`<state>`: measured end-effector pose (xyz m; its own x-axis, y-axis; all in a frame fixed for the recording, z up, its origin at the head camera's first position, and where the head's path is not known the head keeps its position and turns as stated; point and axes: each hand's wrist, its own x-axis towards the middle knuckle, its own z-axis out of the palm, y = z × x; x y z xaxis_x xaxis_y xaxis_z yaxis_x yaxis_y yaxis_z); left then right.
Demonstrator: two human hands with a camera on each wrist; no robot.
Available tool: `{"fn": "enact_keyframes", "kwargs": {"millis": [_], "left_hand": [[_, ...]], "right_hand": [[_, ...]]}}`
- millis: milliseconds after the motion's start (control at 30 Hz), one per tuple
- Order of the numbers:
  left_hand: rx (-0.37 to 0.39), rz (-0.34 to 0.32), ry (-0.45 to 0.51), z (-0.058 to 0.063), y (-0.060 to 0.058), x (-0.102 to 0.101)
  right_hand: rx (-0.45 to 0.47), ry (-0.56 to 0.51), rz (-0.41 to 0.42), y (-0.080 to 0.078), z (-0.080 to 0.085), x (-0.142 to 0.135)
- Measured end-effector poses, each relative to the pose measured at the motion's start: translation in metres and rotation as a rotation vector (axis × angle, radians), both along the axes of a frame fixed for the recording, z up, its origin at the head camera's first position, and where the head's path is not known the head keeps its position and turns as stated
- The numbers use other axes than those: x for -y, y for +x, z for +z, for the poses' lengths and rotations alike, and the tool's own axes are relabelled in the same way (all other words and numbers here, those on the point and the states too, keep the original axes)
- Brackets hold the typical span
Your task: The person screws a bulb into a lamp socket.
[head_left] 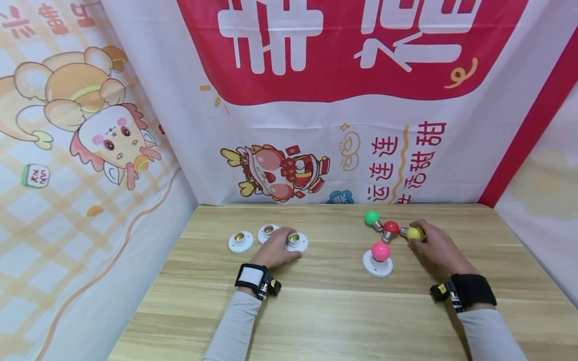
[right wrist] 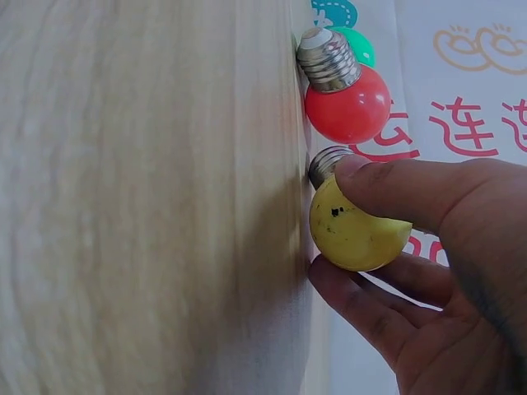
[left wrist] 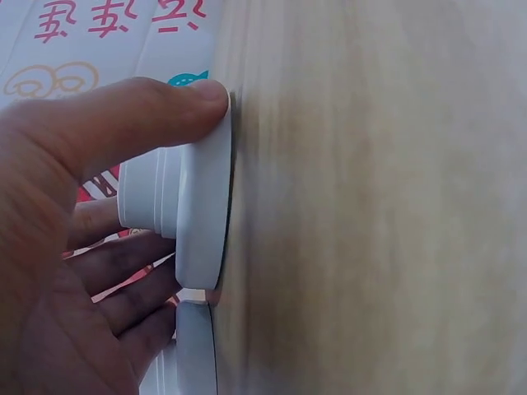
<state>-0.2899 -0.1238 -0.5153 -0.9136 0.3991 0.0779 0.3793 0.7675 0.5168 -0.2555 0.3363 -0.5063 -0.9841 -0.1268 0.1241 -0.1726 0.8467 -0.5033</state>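
Note:
My left hand (head_left: 276,249) grips a round white lamp holder (head_left: 295,242) by its edges, thumb on the near rim. In the left wrist view this lamp holder (left wrist: 202,206) stands at the tabletop, with another just beyond it. Two more lamp holders, one (head_left: 241,242) at far left and one (head_left: 268,231) partly behind the hand, lie close by. On the right, my right hand (head_left: 435,244) pinches a yellow light bulb (head_left: 415,233) between thumb and fingers. Its metal screw base (right wrist: 328,164) points toward the red bulb (right wrist: 350,105).
A green bulb (head_left: 372,217) and the red bulb (head_left: 391,228) lie beside the yellow one. Nearer stands a pink bulb (head_left: 381,251) seated in a white lamp holder (head_left: 378,268). Printed cloth (head_left: 271,115) hangs along the back edge of the wooden table (head_left: 334,321).

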Motion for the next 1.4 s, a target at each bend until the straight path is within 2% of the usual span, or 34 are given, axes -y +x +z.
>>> {"fn": "enact_keyframes", "kwargs": {"millis": [200, 467, 633, 900, 1133, 1400], "left_hand": [[0.015, 0.003, 0.002, 0.0, 0.003, 0.001], [0.006, 0.017, 0.0, 0.002, 0.003, 0.0], [0.014, 0.034, 0.014, 0.001, 0.003, 0.0], [-0.021, 0.039, 0.017, 0.004, 0.003, -0.001], [-0.031, 0.023, 0.07, 0.006, 0.004, 0.001], [-0.03, 0.037, 0.095, 0.008, 0.003, 0.003]], "right_hand": [[0.028, -0.001, -0.007, 0.001, 0.0, -0.001], [-0.034, 0.0, 0.003, 0.0, 0.003, -0.003], [-0.034, -0.009, 0.005, 0.0, 0.005, -0.004], [-0.041, -0.034, -0.024, 0.001, 0.007, -0.003], [-0.065, -0.031, -0.024, 0.001, 0.008, 0.0], [-0.073, -0.038, -0.033, 0.003, 0.013, 0.002]]}}
